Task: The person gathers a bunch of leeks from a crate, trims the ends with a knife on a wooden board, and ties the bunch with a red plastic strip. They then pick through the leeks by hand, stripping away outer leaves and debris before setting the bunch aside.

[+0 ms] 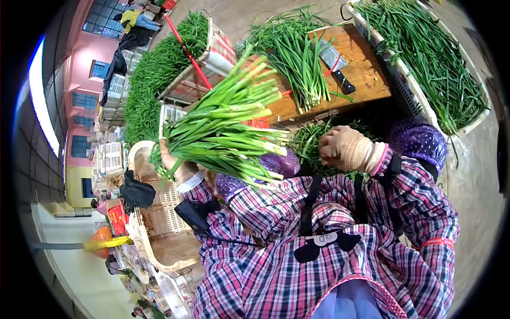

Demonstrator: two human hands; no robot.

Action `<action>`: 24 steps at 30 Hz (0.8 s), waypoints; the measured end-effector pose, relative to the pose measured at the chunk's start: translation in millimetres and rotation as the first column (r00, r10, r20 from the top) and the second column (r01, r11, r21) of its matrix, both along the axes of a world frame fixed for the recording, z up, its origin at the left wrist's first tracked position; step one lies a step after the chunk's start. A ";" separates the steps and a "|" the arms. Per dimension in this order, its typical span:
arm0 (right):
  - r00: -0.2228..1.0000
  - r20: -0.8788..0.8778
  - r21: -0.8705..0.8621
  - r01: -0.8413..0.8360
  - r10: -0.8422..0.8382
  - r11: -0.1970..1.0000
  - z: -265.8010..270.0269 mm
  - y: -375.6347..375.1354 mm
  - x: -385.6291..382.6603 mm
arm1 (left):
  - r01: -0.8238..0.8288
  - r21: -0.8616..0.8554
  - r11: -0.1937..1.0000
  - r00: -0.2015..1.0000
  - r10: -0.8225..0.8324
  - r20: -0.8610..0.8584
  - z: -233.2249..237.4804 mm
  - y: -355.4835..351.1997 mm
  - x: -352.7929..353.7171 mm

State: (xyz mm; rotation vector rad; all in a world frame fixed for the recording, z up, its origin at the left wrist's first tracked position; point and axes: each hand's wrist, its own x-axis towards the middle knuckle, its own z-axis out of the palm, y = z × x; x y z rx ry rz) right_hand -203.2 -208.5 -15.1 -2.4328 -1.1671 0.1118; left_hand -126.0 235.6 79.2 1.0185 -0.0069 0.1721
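Note:
My left hand [179, 169] is wrapped round the leafy end of a large bunch of garlic chives [228, 122]. Their pale cut stems fan out to the right above my lap. My right hand [348, 150], in a tan glove, is curled closed above loose green leaves [313, 141] between my knees; its fingertips are hidden. On a wooden board [366, 80] in front of me lies another bunch of chives [297, 69]. Beside it rests a cleaver [334, 56] with a black handle.
A white crate [419, 101] full of long chives stands at the right. Another heaped crate [212, 53] is at the upper left, with a red pole [187, 50] across it. A beige plastic basket [164, 212] sits by my left arm. A person [139, 20] is far back.

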 end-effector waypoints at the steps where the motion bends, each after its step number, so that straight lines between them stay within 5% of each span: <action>1: 0.998 0.004 -0.101 -0.066 0.067 0.993 -0.7 -13.7 -0.9 | -0.012 0.013 1.000 1.000 0.012 0.023 2.5 -7.0 -0.8; 3: 0.953 0.194 0.043 0.227 -0.231 0.973 -4.8 -15.3 -12.7 | 0.034 -0.056 0.998 0.999 -0.033 0.023 4.4 -22.0 -6.6; 4: 0.953 0.194 0.042 0.227 -0.231 0.973 -2.1 -11.8 -11.5 | -0.068 -0.029 0.997 0.997 0.067 -0.025 4.4 -24.0 -7.3; 5: 0.956 -0.102 0.323 0.292 -0.273 0.900 2.6 -3.4 -8.7 | -0.169 0.003 0.986 0.983 0.169 -0.071 3.4 -26.4 -8.6; 6: 0.896 -0.390 0.541 0.409 -0.211 0.735 7.2 5.7 -6.0 | -0.242 0.076 0.967 0.965 0.248 -0.081 10.2 -45.0 -14.4; 7: 0.884 -0.446 0.588 0.405 -0.138 0.700 7.9 15.4 -1.3 | -0.241 0.079 0.967 0.966 0.247 -0.079 4.6 -36.8 -13.6; 9: 0.703 -0.676 0.686 0.492 0.221 0.536 16.1 38.5 5.3 | 0.194 -0.183 0.964 0.980 -0.200 -0.016 -10.4 -14.7 -10.2; 11: 0.492 -0.713 0.691 0.611 0.499 0.386 21.2 63.9 9.3 | 0.169 -0.312 0.935 0.981 -0.191 -0.040 -11.1 -27.9 -13.4; 13: 0.433 -0.708 0.601 0.784 0.558 0.155 17.6 87.5 10.7 | 0.141 -0.287 0.947 0.985 -0.163 -0.053 -16.9 -37.0 -11.4; 16: 0.489 -0.724 0.601 0.794 0.487 0.095 15.9 84.1 7.5 | 0.014 -0.208 0.978 0.993 -0.038 -0.110 -22.3 -45.0 -15.3; 17: 0.472 -0.809 0.562 0.797 0.349 0.223 14.4 78.7 5.4 | -0.019 -0.182 0.983 0.992 -0.004 -0.129 -24.3 -45.7 -13.2; 19: 0.646 -0.735 0.674 0.661 0.207 0.328 -6.1 69.5 -0.1 | -0.061 -0.139 0.988 0.987 0.039 -0.157 -30.3 -48.5 -7.3; 20: 0.643 -0.715 0.697 0.621 0.275 0.359 -19.2 63.2 -1.3 | -0.018 -0.158 0.987 0.988 -0.007 -0.153 -33.7 -49.0 -5.0; 22: 0.597 -0.791 0.586 0.676 0.135 0.447 -20.7 45.8 -4.9 | 0.161 -0.296 0.942 0.973 -0.201 -0.111 -29.4 -64.9 -4.8; 24: 0.555 -0.823 0.538 0.696 0.118 0.475 -23.1 30.5 -4.5 | 0.007 -0.194 0.981 0.977 -0.047 -0.206 -33.4 -98.2 -7.4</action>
